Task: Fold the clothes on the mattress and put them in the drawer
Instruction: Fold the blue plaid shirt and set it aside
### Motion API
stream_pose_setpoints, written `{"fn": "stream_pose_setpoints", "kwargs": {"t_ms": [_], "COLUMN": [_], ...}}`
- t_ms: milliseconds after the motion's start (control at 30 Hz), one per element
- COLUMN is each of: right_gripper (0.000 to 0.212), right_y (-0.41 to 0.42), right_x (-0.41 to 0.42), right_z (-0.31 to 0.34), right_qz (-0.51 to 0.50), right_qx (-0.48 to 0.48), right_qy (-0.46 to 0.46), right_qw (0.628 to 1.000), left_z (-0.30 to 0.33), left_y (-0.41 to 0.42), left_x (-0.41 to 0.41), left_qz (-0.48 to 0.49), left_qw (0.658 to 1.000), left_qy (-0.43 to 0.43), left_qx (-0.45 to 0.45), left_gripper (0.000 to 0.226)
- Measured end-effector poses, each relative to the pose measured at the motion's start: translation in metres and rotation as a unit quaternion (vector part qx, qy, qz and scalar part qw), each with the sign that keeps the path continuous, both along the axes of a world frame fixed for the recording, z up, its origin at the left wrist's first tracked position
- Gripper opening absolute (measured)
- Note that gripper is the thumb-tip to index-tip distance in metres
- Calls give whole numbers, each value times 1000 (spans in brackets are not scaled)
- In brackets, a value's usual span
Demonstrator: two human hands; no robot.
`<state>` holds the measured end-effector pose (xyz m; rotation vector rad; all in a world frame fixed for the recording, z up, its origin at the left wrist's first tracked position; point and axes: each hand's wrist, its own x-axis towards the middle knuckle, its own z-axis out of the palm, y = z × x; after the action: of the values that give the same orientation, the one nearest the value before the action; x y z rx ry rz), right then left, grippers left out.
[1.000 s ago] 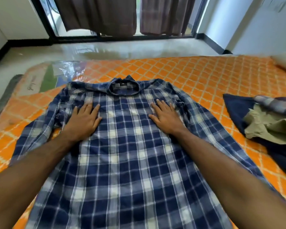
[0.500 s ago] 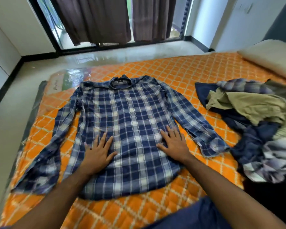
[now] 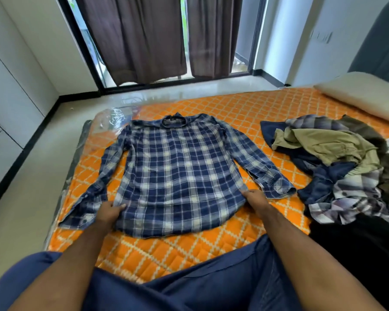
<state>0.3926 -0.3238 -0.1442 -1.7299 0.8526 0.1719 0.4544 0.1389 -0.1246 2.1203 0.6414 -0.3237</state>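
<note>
- Half a second ago both palms lay flat on the chest of the plaid shirt [image 3: 180,173]; now they have slid down to its lower side seams — smoothing looks finished and the grip for the first fold is being taken.
- The left hand [image 3: 109,211] pinches the left edge near the hem, fingers curled round the cloth; the right hand [image 3: 255,198] grips the right edge just inside the sleeve cuff, fingers curled on the fabric.
- The shirt lies face down, collar away from the person, both sleeves spread, on the orange mattress [image 3: 245,111].
- Count: one shirt laid out, one heap of unfolded clothes [image 3: 337,162] to the right — its pieces too tangled to number — and one pillow [image 3: 364,95]. No drawer is in view.
</note>
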Motion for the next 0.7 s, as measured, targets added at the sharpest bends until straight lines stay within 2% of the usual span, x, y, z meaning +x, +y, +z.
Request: {"fn": "stream_pose_setpoints", "kwargs": {"t_ms": [33, 133, 167, 233, 300, 433, 500, 567, 633, 700], "right_gripper": [25, 21, 20, 18, 16, 44, 41, 57, 57, 42], "right_y": [-3, -3, -2, -1, -1, -27, -12, 4, 17, 30], "right_x": [0, -6, -9, -14, -16, -7, -19, -29, -32, -30], "right_z": [-1, 5, 5, 5, 2, -33, -5, 14, 22, 26], "right_qz": [-33, -103, -109, -107, -92, -70, -57, 14, 119, 244], "right_qx": [11, 18, 11, 18, 45, -8, -81, -231, -393, -447], "right_qy": [-2, 30, 39, 52, 54, 67, 74, 87, 73, 35], "right_qw": [999, 994, 993, 993, 993, 995, 992, 969, 909, 860], "left_z": [3, 2, 1, -10, -16, -20, -14, -13, -10, -4], "left_y": [1, 2, 1, 4, 3, 13, 14, 13, 7, -4], "left_x": [-3, -11, -16, -17, -19, -18, -21, -25, -30, -31], "left_qz": [11, 55, 47, 27, 39, 21, -14, -75, -148, -272], "left_qw": [1000, 998, 998, 998, 998, 996, 991, 971, 928, 868], "left_qy": [-3, 17, 31, 52, 41, 31, 50, 50, -15, -95], "left_qx": [-10, -33, -19, 23, 35, 79, 122, 221, 341, 404], "left_gripper": [22, 42, 42, 12, 24, 41, 39, 57, 62, 52]}}
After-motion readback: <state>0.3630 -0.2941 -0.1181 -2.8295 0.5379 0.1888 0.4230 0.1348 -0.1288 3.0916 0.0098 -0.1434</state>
